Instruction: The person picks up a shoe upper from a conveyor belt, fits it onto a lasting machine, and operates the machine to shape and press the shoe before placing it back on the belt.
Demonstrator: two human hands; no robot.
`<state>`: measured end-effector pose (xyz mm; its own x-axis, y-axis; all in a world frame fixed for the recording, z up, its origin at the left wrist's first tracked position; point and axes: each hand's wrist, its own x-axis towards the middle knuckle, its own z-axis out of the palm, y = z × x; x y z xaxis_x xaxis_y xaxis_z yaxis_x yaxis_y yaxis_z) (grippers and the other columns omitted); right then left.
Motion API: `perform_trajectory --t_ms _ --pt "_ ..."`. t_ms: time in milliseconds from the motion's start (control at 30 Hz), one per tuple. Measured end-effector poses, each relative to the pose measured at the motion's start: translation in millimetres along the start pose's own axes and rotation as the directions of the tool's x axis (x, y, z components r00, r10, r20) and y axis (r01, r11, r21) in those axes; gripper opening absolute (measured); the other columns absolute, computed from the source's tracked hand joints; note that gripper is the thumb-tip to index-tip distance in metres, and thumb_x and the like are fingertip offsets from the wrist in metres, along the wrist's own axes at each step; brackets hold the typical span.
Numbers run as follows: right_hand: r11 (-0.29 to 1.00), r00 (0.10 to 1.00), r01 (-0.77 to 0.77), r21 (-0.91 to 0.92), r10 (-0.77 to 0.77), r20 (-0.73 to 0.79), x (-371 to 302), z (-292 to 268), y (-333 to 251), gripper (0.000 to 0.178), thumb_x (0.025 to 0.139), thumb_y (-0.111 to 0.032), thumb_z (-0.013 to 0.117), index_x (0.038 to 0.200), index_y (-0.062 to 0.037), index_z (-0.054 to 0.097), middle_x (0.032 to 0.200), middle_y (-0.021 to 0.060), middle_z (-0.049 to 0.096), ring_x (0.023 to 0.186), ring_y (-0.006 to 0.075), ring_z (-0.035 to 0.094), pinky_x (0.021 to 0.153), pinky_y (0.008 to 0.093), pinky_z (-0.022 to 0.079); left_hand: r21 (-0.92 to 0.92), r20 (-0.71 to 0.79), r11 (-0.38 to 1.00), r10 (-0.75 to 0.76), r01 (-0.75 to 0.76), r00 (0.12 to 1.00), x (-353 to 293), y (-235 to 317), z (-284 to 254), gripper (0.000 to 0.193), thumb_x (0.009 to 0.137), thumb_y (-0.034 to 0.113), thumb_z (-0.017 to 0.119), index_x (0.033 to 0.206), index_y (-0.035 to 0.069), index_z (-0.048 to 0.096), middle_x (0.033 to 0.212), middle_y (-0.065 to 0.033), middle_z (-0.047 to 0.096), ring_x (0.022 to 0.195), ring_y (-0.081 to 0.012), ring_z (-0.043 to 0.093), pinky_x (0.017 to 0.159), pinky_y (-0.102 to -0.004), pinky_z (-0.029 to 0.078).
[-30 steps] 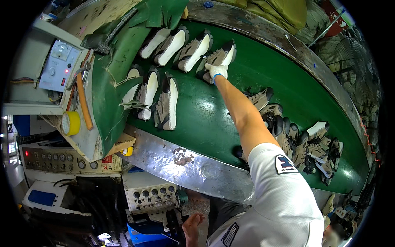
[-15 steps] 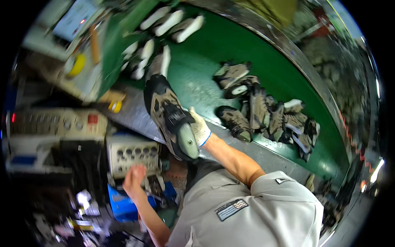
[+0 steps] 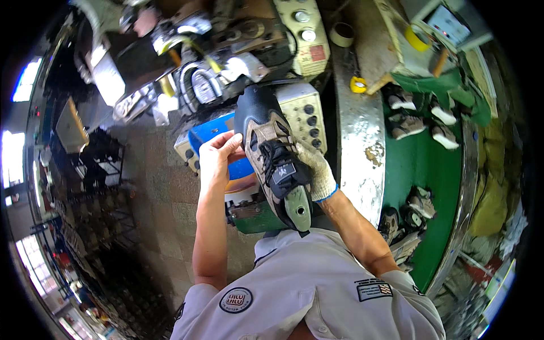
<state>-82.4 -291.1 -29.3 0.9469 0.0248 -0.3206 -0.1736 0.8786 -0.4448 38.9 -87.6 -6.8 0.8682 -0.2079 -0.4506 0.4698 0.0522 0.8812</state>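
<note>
A brown and black lace-up shoe upper [image 3: 259, 133] is stretched over a pale green shoe last [image 3: 298, 211], its dark toe pointing away from me and its heel end near my belly. My right hand [image 3: 317, 173], in a whitish knitted glove with a blue cuff edge, grips the shoe along its right side; part of its fingers hides behind the shoe. Bare, my left hand [image 3: 218, 156] holds the left edge near the toe with the thumb against it and the fingers curled, partly out of sight. Black laces and a dark tongue tab lie on top.
Ahead stands a machine with a knobbed control box [image 3: 303, 116] and a blue part [image 3: 212, 133]. On the right, a metal ledge [image 3: 362, 170] borders a green conveyor belt [image 3: 391, 170] carrying several shoes [image 3: 408, 126]. Yellow tape [image 3: 416, 38] sits on a shelf.
My view has swung left from the belt toward the machine, with the shoe still in my right hand. My left hand, apart from it before, has come up and taken hold near the toe.
</note>
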Motion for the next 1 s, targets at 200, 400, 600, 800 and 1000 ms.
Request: perform_trajectory --t_ms 200,400,600,800,1000 --pt "0.993 0.997 -0.072 -0.094 0.071 -0.008 52.6 30.5 26.9 0.049 0.1 -0.021 0.06 0.142 0.0013 0.049 0.123 0.0093 0.066 0.107 0.0147 0.064 0.092 0.0295 0.054 -0.178 -0.246 0.975 0.083 -0.129 0.966 0.0 0.0 -44.7 0.044 0.084 -0.002 0.072 0.126 -0.008 0.06 0.113 -0.0165 0.068 0.094 -0.0222 0.07 0.08 -0.033 0.06" --pt "0.998 0.999 0.003 -0.061 -0.001 0.042 103.6 56.9 37.3 0.045 0.103 -0.015 0.056 0.143 0.0023 0.047 0.126 0.0078 0.064 0.11 0.0147 0.063 0.096 0.028 0.052 -0.267 -0.302 0.919 0.206 -0.29 0.931 13.3 17.3 -52.5 0.05 0.083 -0.006 0.071 0.131 -0.009 0.057 0.121 -0.0194 0.066 0.105 -0.024 0.068 0.09 -0.0309 0.057" --pt "0.996 0.999 0.03 -0.079 -0.027 0.03 143.0 73.4 42.9 0.038 0.1 -0.016 0.058 0.136 -0.0018 0.055 0.122 0.0047 0.065 0.105 0.0126 0.063 0.092 0.0275 0.051 -0.336 -0.313 0.855 0.294 -0.395 0.903 31.1 5.2 -41.2 0.051 0.088 0.001 0.069 0.136 -0.008 0.054 0.128 -0.0171 0.064 0.11 -0.0168 0.064 0.091 -0.0247 0.051" --pt "0.983 0.998 0.006 -0.186 -0.017 -0.056 153.2 59.2 53.9 0.032 0.099 -0.018 0.062 0.126 -0.001 0.064 0.112 0.0051 0.069 0.096 0.0121 0.065 0.085 0.0279 0.052 -0.503 -0.101 0.862 0.007 -0.057 0.995 44.8 -34.1 -39.3 0.039 0.106 0.026 0.042 0.128 0.001 0.061 0.113 -0.0079 0.07 0.1 -0.0159 0.067 0.089 -0.0301 0.053" --pt "0.988 0.995 0.094 -0.123 -0.095 -0.003 154.5 53.2 68.6 0.035 0.101 -0.024 0.06 0.125 0.0007 0.064 0.112 0.0062 0.07 0.096 0.0128 0.065 0.086 0.0281 0.053 -0.269 -0.083 0.955 0.104 -0.123 0.991 57.7 -46.2 -52.3 0.031 0.106 0.016 0.041 0.12 0.001 0.065 0.105 -0.0058 0.07 0.091 -0.0123 0.066 0.082 -0.0259 0.052"
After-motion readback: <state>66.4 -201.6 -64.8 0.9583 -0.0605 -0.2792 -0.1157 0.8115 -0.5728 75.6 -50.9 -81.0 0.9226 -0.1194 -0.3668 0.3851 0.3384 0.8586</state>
